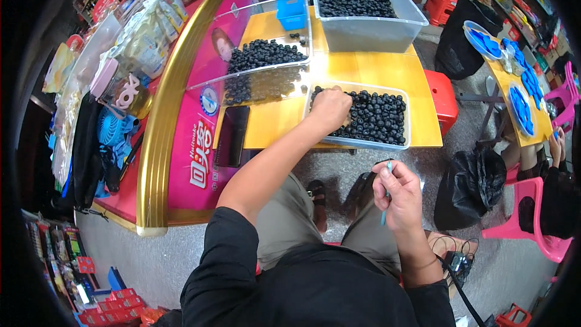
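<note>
Left hand point(331, 111) at the near tray point(363, 143), right hand point(402, 198) pinching a slim teal stick point(383, 217)

Your left hand reaches down over the left part of the near tray, among the dark round pieces point(378, 115) that fill it. Its fingers are mostly hidden from view, so you cannot tell whether they grip a piece. Your right hand is raised in front of the desk point(387, 69), on the tray's near side and well apart from the left. Its thumb and fingers pinch the slim teal stick, which stands nearly upright, an end showing above and below the grip.

Beyond the tray, a deep grey tub point(366, 36) holds more dark pieces. To its left, a clear box point(307, 39) holds others, with a small blue basket point(292, 15) at its far end. A dark phone point(233, 136) lies left of the tray.
</note>
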`<action>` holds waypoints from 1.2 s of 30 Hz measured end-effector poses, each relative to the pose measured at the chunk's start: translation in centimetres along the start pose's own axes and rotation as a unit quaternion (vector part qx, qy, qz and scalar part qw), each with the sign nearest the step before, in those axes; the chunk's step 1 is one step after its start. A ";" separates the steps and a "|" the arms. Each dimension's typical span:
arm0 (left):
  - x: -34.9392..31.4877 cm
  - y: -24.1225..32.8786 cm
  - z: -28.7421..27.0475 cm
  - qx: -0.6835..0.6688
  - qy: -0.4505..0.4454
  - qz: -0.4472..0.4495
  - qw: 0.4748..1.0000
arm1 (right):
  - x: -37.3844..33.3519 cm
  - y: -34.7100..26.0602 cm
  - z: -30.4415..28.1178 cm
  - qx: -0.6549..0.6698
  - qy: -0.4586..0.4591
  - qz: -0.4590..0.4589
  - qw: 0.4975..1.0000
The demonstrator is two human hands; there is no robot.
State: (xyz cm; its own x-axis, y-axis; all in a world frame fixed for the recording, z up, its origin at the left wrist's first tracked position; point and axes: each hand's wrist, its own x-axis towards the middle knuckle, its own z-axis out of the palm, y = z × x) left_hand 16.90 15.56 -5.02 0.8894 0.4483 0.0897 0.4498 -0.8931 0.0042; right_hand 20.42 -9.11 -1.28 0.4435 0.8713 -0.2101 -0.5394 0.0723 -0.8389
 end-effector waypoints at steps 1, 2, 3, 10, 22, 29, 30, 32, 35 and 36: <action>-0.2 0.0 -0.1 0.000 0.001 -0.004 1.000 | 0.0 0.1 0.1 -0.001 -0.003 0.002 1.000; -0.6 -0.1 -0.2 -0.036 0.050 0.000 0.998 | 0.0 0.2 0.1 -0.002 -0.008 -0.002 1.000; -1.1 -0.1 -0.2 -0.073 0.098 0.004 0.992 | -0.1 0.3 0.2 -0.004 -0.012 -0.005 1.000; -11.1 4.0 -4.6 -0.537 0.129 -0.042 0.832 | 0.5 0.7 0.5 -0.043 0.004 -0.040 0.998; -19.0 9.2 -4.0 -0.599 0.303 -0.026 0.741 | -1.9 3.4 2.0 0.168 -0.160 0.118 0.966; -19.9 8.5 -4.7 -0.495 0.342 -0.029 0.798 | -2.7 3.2 3.1 0.102 -0.125 0.094 0.982; -19.8 8.6 -4.9 -0.485 0.337 -0.031 0.806 | -2.6 3.1 3.0 0.080 -0.115 0.074 0.987; -19.6 8.8 -4.9 -0.476 0.329 -0.030 0.815 | -2.7 2.9 3.1 0.044 -0.082 0.048 0.994; -19.3 9.0 -4.5 -0.434 0.338 -0.011 0.835 | -2.8 2.8 3.2 -0.063 -0.062 -0.020 0.996; -19.2 9.1 -4.6 -0.401 0.353 0.006 0.846 | -2.6 3.2 3.0 -0.100 -0.055 -0.046 0.992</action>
State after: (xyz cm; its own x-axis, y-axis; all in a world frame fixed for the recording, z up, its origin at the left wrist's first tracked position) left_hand 3.55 -1.33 -2.09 0.4962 0.5586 0.6646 -0.0097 -0.7619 0.6476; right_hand 15.38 -9.68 -1.86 0.3984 0.9136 -0.0808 -0.3422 0.0663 -0.9373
